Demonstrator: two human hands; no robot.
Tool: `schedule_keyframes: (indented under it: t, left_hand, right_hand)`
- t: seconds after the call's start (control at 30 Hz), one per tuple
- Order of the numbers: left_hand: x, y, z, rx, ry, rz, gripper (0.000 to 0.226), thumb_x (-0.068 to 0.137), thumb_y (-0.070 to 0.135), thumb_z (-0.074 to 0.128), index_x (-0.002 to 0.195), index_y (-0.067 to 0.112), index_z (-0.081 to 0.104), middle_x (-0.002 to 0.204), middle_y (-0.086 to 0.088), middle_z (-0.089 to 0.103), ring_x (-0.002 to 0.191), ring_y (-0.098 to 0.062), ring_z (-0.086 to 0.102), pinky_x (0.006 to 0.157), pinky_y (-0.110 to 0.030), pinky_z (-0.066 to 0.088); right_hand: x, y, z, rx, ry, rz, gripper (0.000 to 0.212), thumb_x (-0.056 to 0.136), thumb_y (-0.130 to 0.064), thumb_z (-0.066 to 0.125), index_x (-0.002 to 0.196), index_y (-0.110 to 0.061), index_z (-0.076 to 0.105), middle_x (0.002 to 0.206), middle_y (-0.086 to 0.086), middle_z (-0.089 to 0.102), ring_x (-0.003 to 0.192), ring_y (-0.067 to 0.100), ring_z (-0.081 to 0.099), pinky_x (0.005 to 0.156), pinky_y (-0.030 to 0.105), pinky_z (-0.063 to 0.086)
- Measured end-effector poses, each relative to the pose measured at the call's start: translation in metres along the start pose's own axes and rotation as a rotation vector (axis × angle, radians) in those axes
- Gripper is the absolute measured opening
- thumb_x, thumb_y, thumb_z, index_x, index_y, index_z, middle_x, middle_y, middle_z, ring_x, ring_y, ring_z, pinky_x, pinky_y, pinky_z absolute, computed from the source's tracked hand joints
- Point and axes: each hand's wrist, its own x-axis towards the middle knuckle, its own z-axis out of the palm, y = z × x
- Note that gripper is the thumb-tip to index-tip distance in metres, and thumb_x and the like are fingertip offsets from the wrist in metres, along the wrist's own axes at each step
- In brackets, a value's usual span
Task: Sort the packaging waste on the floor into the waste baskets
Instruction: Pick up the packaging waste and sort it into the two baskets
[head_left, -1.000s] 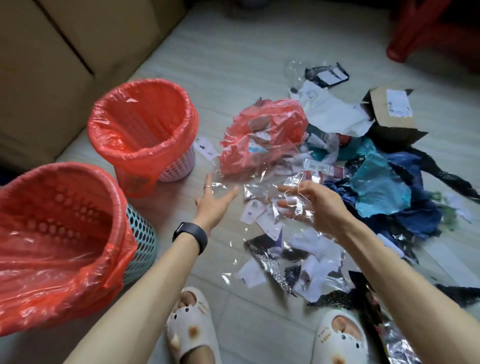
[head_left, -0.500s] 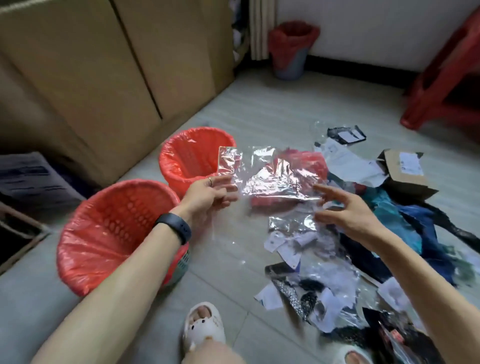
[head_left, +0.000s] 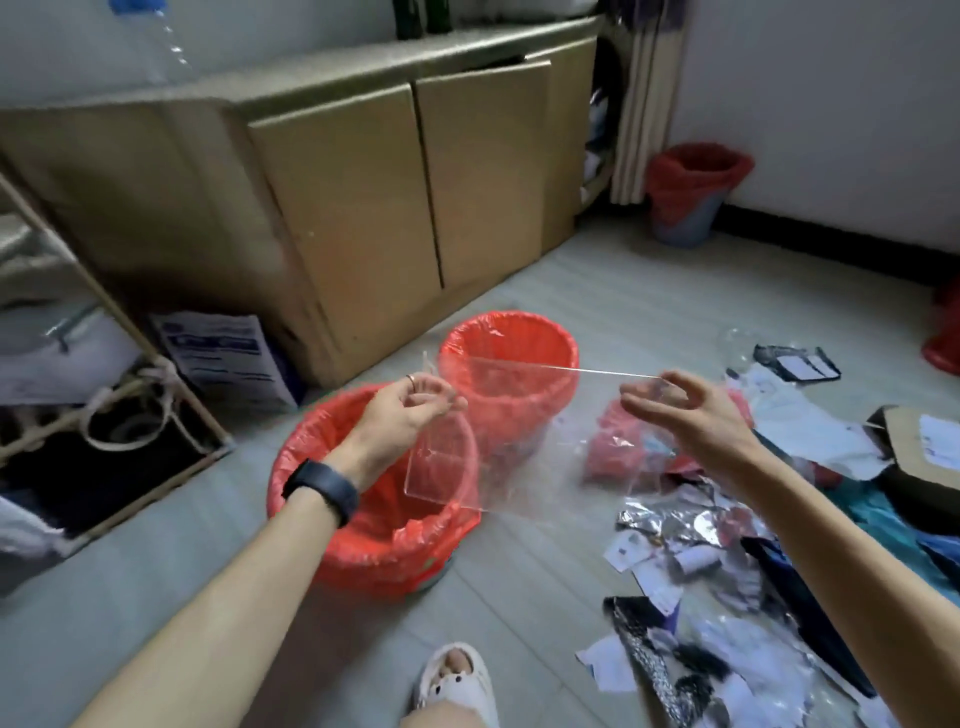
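clear plastic bag (head_left: 514, 436) stretched between left hand (head_left: 402, 415), right hand (head_left: 680, 415).

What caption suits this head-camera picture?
Left hand and right hand hold a clear plastic bag stretched near two red-lined waste baskets.

Nothing here can be read. Blue lettering on the white carton (head_left: 223, 358) is blurred, as are labels on the packaging scraps (head_left: 631, 548).

Clear plastic bag (head_left: 519, 457) taut mid-air; red-lined far basket (head_left: 511, 338) centre, near basket (head_left: 363, 551) 7 o'clock; waste pile (head_left: 727, 597) on floor (head_left: 623, 291), 4 o'clock.
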Motion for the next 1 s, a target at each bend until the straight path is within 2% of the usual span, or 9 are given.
schedule_keyframes:
  t: [0.2,0.3,0.4,0.47,0.57,0.67,0.8,0.93,1.0]
  left_hand:
    - [-0.008,-0.006,-0.036,-0.228,0.146,-0.065,0.007,0.09,0.021,0.063,0.094,0.016,0.059,0.103,-0.022,0.069,0.083,-0.037,0.07,0.069,-0.048,0.06]
    - [-0.012,-0.009,-0.057,-0.276,0.155,-0.167,0.008,0.096,0.018,0.059,0.103,0.016,0.057,0.099,-0.011,0.071,0.069,-0.029,0.072,0.056,-0.037,0.06]
    - [-0.019,-0.016,-0.086,-0.336,-0.007,-0.297,0.035,0.089,0.014,0.068,0.12,0.019,0.054,0.115,-0.009,0.071,0.091,-0.034,0.071,0.072,-0.042,0.057]
    - [-0.023,-0.025,-0.097,-0.293,-0.035,-0.325,0.048,0.086,-0.005,0.065,0.125,0.02,0.052,0.117,-0.01,0.069,0.096,-0.033,0.07,0.072,-0.041,0.06]
    - [-0.018,-0.037,-0.105,-0.296,0.196,-0.319,0.042,0.086,-0.02,0.052,0.111,0.014,0.055,0.103,-0.011,0.07,0.071,-0.024,0.07,0.054,-0.029,0.057]
    - [-0.007,-0.047,-0.113,-0.399,0.304,-0.363,0.031,0.089,-0.01,0.048,0.103,0.015,0.059,0.104,-0.012,0.074,0.069,-0.024,0.071,0.048,-0.026,0.052]
    - [-0.001,-0.064,-0.116,-0.403,0.27,-0.448,0.026,0.098,0.009,0.042,0.113,0.015,0.062,0.114,-0.013,0.07,0.073,-0.032,0.073,0.044,-0.027,0.053]
    - [0.002,-0.069,-0.117,-0.399,0.188,-0.459,0.044,0.097,0.056,0.042,0.121,0.022,0.059,0.112,-0.012,0.072,0.091,-0.042,0.071,0.054,-0.033,0.057]
    - [0.005,-0.071,-0.117,-0.235,0.188,-0.395,0.034,0.093,0.044,0.061,0.12,0.024,0.056,0.11,-0.01,0.073,0.081,-0.035,0.072,0.051,-0.028,0.055]
  right_hand:
    - [0.017,-0.013,0.052,0.248,-0.32,0.23,0.042,0.078,-0.014,0.077,0.118,-0.014,0.063,0.112,0.008,0.074,0.099,0.031,0.073,0.098,0.051,0.051]
    - [0.028,-0.017,0.078,0.245,-0.336,0.241,0.032,0.083,-0.007,0.074,0.113,-0.014,0.065,0.109,0.009,0.075,0.091,0.028,0.074,0.069,0.031,0.055]
    - [0.042,-0.02,0.103,0.326,-0.234,0.233,0.025,0.083,0.001,0.072,0.103,-0.013,0.068,0.091,0.017,0.071,0.072,0.023,0.064,0.05,0.019,0.047]
    - [0.05,-0.021,0.116,0.401,-0.192,0.238,0.03,0.085,0.005,0.068,0.111,-0.009,0.066,0.084,0.012,0.069,0.069,0.02,0.062,0.053,0.02,0.05]
    - [0.055,-0.016,0.13,0.351,-0.344,0.258,0.043,0.087,0.0,0.068,0.122,-0.025,0.064,0.105,0.001,0.076,0.095,0.022,0.072,0.083,0.042,0.058]
    - [0.052,-0.007,0.145,0.225,-0.465,0.236,0.058,0.089,0.007,0.064,0.128,-0.035,0.061,0.111,0.001,0.075,0.093,0.019,0.073,0.083,0.046,0.059]
    - [0.058,0.003,0.162,0.216,-0.229,0.151,0.044,0.093,0.013,0.054,0.121,-0.02,0.065,0.094,0.01,0.077,0.062,0.011,0.067,0.059,0.027,0.055]
    - [0.064,0.01,0.172,0.191,-0.145,0.136,0.048,0.09,0.018,0.045,0.113,-0.014,0.072,0.091,0.012,0.077,0.063,0.023,0.062,0.055,0.032,0.057]
    - [0.068,0.013,0.178,0.191,-0.147,0.155,0.047,0.089,0.018,0.045,0.108,-0.014,0.074,0.087,0.01,0.077,0.062,0.024,0.061,0.053,0.031,0.056]
